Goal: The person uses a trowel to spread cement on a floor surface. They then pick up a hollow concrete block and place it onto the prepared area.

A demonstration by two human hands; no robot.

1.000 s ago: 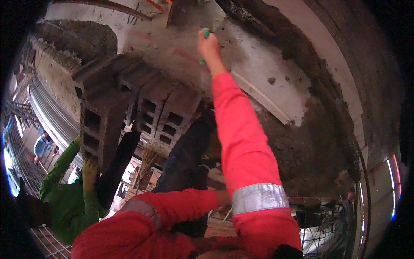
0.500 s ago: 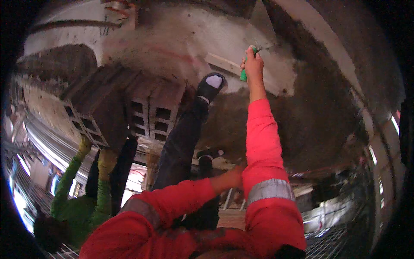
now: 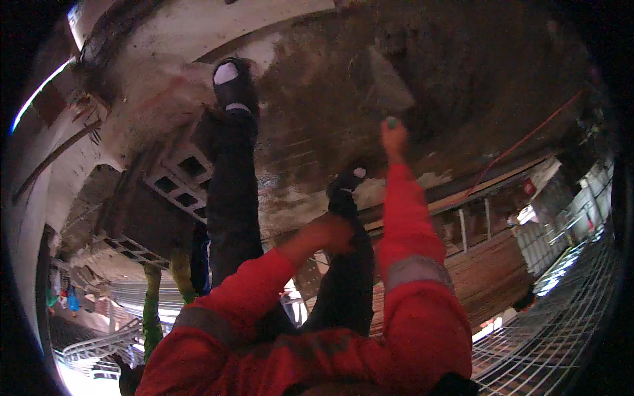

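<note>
My right hand (image 3: 394,138) is wrapped round the green handle (image 3: 392,123) of a trowel. The trowel's grey, pointed blade (image 3: 388,82) reaches away over dark, damp-looking ground (image 3: 323,86) and looks much like it in colour; I cannot tell whether it touches. My left hand (image 3: 332,232) hangs in front of my right leg, nearest to the dark trousers. Its fingers are blurred, and nothing plainly shows in them.
Grey hollow blocks (image 3: 173,178) stand to the left, beside my left leg. A co-worker's gloved hand (image 3: 181,269) is at their near edge. My sandalled left foot (image 3: 234,84) is set well forward. An orange line (image 3: 522,142) and wire mesh (image 3: 555,336) lie to the right.
My view has swung to the right, so the blocks and my left foot sit farther left. My right hand with the trowel has drawn nearer to me, and the blade is now over darker ground.
</note>
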